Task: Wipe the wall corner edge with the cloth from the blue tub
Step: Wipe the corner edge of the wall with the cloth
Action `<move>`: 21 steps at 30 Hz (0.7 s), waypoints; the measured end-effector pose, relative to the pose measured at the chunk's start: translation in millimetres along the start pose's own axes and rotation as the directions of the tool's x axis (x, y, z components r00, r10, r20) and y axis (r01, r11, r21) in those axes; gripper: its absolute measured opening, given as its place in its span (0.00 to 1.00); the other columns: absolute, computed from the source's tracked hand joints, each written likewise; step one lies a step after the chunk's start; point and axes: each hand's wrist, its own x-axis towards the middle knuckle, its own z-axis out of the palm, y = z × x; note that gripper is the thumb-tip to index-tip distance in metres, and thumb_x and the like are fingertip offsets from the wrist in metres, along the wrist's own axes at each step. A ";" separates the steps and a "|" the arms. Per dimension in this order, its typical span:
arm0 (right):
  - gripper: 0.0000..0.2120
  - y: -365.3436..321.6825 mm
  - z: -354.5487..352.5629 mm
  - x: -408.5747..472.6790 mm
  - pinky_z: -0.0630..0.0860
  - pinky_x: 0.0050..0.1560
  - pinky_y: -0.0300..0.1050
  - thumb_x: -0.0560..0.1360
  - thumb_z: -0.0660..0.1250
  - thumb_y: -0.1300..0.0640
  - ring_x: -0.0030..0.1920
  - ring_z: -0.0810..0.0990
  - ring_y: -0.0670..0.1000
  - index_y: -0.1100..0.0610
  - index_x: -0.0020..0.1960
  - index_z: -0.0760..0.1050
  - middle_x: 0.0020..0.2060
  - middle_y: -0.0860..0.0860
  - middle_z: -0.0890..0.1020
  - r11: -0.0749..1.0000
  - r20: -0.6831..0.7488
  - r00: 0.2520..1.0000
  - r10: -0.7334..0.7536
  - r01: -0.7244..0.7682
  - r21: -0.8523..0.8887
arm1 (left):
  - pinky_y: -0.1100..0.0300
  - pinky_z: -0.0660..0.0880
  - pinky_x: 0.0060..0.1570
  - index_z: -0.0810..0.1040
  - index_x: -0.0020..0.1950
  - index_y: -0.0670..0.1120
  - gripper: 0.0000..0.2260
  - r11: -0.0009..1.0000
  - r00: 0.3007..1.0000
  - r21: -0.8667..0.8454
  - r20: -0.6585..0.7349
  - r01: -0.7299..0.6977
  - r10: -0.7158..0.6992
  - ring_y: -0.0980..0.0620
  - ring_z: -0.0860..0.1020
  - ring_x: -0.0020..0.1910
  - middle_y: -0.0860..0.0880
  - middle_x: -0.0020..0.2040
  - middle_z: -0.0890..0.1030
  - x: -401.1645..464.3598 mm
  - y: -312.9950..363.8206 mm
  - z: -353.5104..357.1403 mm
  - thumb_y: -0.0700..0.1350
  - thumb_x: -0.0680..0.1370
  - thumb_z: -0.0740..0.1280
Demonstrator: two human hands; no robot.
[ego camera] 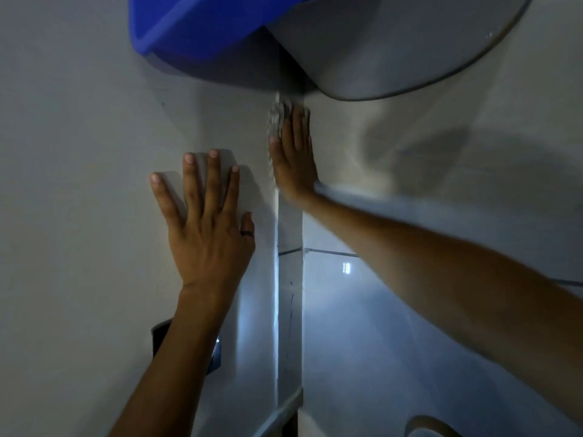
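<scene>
Left hand is planted flat on the pale wall, all four fingers spread wide and straight, thumb out to the side, nothing in its grasp. A dark ring band circles the thumb. The palm sits just left of the wall corner edge, which runs as a narrow vertical strip up the middle of the view.

Over to the right hand: it is stretched out, fingers long and close together, pressing a crumpled whitish-grey cloth against the corner edge. The cloth is pinned under the fingers rather than bunched in a fist, and it peeks out above the fingertips and along the left side of the hand, right on the edge itself. The hand and cloth look smeared with motion blur, so the exact finger contact is hard to read.

Just above the cloth, the blue tub fills the top of the view, its rim angled down to the left. Beside it on the right is a large pale rounded object with a dark rim; I cannot tell what it is.

Down low, a dark rectangular fitting shows on the left wall, partly behind the left forearm. A tile joint line crosses the glossy right wall below the right forearm.
</scene>
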 end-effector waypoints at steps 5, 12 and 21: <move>0.30 28.0 48.5 -166.2 0.46 0.84 0.56 0.84 0.46 0.47 0.84 0.42 0.50 0.54 0.82 0.41 0.83 0.52 0.43 0.997 -0.007 1.000 0.016 -0.015 0.082 | 0.37 0.17 0.74 0.51 0.89 0.52 0.34 0.999 1.000 0.049 -0.013 -0.007 0.008 0.38 0.39 0.86 0.44 0.88 0.42 6.3 3.8 8.6 0.61 0.85 0.54; 0.29 9.9 27.5 -73.8 0.48 0.84 0.60 0.84 0.53 0.54 0.84 0.46 0.55 0.55 0.80 0.42 0.83 0.56 0.48 0.976 -0.093 0.995 0.022 -0.001 0.218 | 0.36 0.19 0.75 0.51 0.89 0.51 0.34 1.000 0.999 0.026 -0.046 -0.013 0.014 0.38 0.39 0.87 0.44 0.88 0.42 3.8 4.0 13.4 0.61 0.86 0.55; 0.29 -13.9 -13.6 42.4 0.48 0.84 0.58 0.86 0.49 0.49 0.84 0.48 0.59 0.61 0.82 0.48 0.83 0.60 0.50 0.986 -0.051 0.996 0.078 -0.069 0.154 | 0.36 0.21 0.76 0.53 0.89 0.52 0.33 1.000 1.000 -0.005 0.009 -0.021 0.021 0.39 0.40 0.87 0.44 0.89 0.44 4.5 4.7 5.1 0.59 0.85 0.58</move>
